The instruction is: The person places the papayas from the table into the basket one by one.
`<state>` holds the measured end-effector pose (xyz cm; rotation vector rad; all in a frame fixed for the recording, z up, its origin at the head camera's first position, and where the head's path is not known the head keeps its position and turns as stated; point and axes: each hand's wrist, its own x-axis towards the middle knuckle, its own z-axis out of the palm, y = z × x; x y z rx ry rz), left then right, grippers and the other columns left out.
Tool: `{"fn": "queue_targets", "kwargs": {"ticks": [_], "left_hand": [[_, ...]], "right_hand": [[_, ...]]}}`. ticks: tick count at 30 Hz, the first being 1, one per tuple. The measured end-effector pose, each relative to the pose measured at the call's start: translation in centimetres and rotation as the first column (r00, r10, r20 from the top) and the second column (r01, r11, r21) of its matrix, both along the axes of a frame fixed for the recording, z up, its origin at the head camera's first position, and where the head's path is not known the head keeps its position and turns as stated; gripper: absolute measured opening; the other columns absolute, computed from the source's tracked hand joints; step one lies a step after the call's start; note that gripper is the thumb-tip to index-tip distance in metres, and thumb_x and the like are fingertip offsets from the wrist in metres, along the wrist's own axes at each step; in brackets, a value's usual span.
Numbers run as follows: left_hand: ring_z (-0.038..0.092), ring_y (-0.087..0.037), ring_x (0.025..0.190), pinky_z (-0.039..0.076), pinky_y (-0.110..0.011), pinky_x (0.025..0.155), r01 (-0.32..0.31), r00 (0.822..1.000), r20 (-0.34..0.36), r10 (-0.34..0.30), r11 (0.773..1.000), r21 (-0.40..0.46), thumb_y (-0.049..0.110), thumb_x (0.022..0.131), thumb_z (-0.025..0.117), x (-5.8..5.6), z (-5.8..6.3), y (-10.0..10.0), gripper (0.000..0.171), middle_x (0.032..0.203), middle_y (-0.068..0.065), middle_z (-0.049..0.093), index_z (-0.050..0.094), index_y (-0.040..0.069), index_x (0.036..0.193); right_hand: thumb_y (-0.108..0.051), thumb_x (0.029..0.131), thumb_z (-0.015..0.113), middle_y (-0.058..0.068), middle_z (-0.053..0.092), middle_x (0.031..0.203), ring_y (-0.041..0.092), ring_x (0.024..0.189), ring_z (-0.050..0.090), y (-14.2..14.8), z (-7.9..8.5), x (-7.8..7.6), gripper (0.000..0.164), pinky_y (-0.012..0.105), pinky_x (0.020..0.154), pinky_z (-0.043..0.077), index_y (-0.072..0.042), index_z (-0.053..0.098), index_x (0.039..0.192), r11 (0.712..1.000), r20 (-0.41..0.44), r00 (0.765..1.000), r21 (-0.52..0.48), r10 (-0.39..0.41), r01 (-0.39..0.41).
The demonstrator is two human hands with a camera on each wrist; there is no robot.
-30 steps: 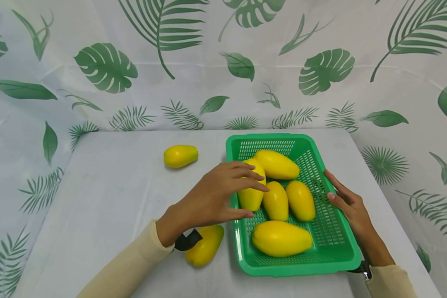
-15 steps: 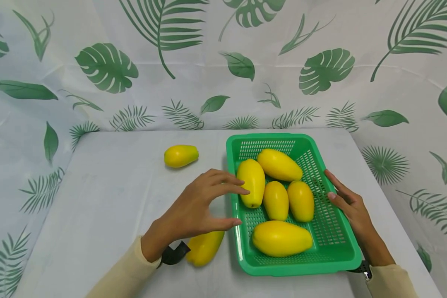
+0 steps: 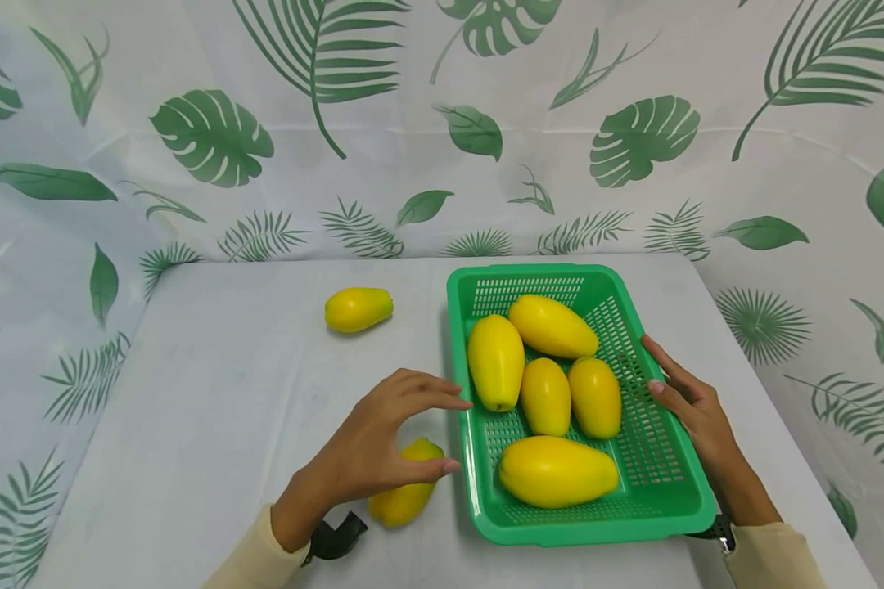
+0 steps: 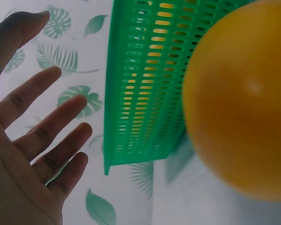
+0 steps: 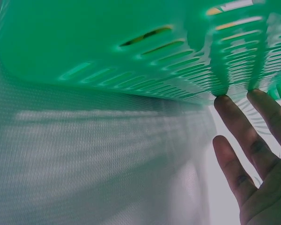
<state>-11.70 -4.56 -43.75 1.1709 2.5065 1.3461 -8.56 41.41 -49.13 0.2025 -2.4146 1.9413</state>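
Note:
In the head view my left hand (image 3: 368, 438) hovers beside the left wall of a green plastic basket (image 3: 471, 483), thumb and fingers spread apart, holding nothing. Partly hidden beneath it lies a yellow papaya with a greenish end (image 3: 401, 503) on the table. Up close in the left wrist view, a large yellow-orange papaya (image 4: 243, 103) sits beside the basket wall. My right hand (image 3: 696, 417) touches the basket's right side, with thumb and index finger at the rim. In the right wrist view, two straight fingers (image 5: 246, 131) meet the slotted outer wall. Several yellow papayas (image 3: 496, 364) lie inside the basket.
Another papaya (image 3: 358, 309) lies farther back on the white-covered table (image 3: 228, 393), left of the basket. Behind the table and along its sides hangs a white cloth (image 3: 398, 131) printed with green leaves.
My left hand has drawn back from over the papayas in the basket, moving left and nearer to me, beyond the left rim. My right hand and the basket look unchanged.

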Motion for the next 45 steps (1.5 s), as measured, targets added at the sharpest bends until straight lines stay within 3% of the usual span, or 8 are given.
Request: {"fn": "queue_targets", "kwargs": {"ticks": [10,16,25,32,42,45], "left_hand": [[0.054,-0.014,0.138,0.052,-0.046,0.112,-0.035,0.998,0.049,0.036,0.999,-0.005,0.045,0.086,0.087,1.0,-1.9,-0.1,0.057,0.15,0.01,0.06,0.067,0.036,0.139],[0.053,-0.01,0.137,0.051,-0.046,0.112,-0.048,0.993,0.104,0.046,0.999,0.021,0.045,0.086,0.087,1.5,-2.8,-0.2,0.058,0.15,0.009,0.062,0.068,0.034,0.14],[0.054,-0.007,0.135,0.051,-0.043,0.111,-0.076,0.988,0.135,0.071,0.997,0.029,0.048,0.087,0.085,2.3,-4.0,-0.2,0.057,0.145,0.021,0.061,0.067,0.036,0.14],[0.056,-0.007,0.133,0.051,-0.042,0.111,-0.094,0.981,0.172,0.085,0.995,0.045,0.044,0.086,0.086,2.7,-5.1,-0.3,0.059,0.142,0.02,0.063,0.065,0.039,0.141],[0.06,-0.009,0.12,0.055,-0.03,0.092,-0.12,0.963,0.249,0.102,0.991,0.059,0.035,0.082,0.09,3.8,-7.2,-0.6,0.06,0.137,0.016,0.066,0.068,0.033,0.138],[0.06,-0.008,0.122,0.055,-0.03,0.093,-0.124,0.96,0.258,0.106,0.991,0.052,0.035,0.082,0.091,4.0,-7.5,-0.7,0.061,0.137,0.017,0.066,0.068,0.034,0.139]], "right_hand": [[0.002,0.111,0.041,-0.011,0.041,0.17,-0.002,0.132,0.061,0.1,-0.1,-0.1,0.06,0.02,0.087,0.062,-0.009,0.029,0.168,1.0,0.002,1.0,-0.023,0.01,-0.01],[0.002,0.111,0.04,-0.01,0.039,0.171,-0.003,0.134,0.06,0.1,-0.2,0.0,0.059,0.019,0.089,0.061,-0.008,0.027,0.168,0.999,-0.005,1.0,-0.031,0.015,-0.015],[0.0,0.112,0.04,-0.011,0.036,0.172,-0.003,0.132,0.06,0.1,-0.2,0.0,0.058,0.018,0.088,0.06,-0.009,0.028,0.168,1.0,0.001,1.0,-0.016,-0.001,0.001],[-0.001,0.112,0.04,-0.013,0.039,0.17,-0.004,0.13,0.062,0.2,-0.3,0.1,0.058,0.018,0.085,0.061,-0.01,0.029,0.168,1.0,0.005,1.0,-0.004,-0.011,0.011],[0.0,0.112,0.041,-0.014,0.041,0.168,-0.003,0.129,0.063,0.1,-0.3,0.1,0.059,0.019,0.085,0.061,-0.01,0.029,0.168,1.0,0.002,1.0,-0.006,-0.006,0.006],[0.001,0.112,0.04,-0.013,0.041,0.169,-0.003,0.13,0.062,0.1,-0.3,0.1,0.059,0.018,0.086,0.061,-0.009,0.029,0.168,1.0,-0.002,1.0,-0.014,0.001,-0.001]]}}
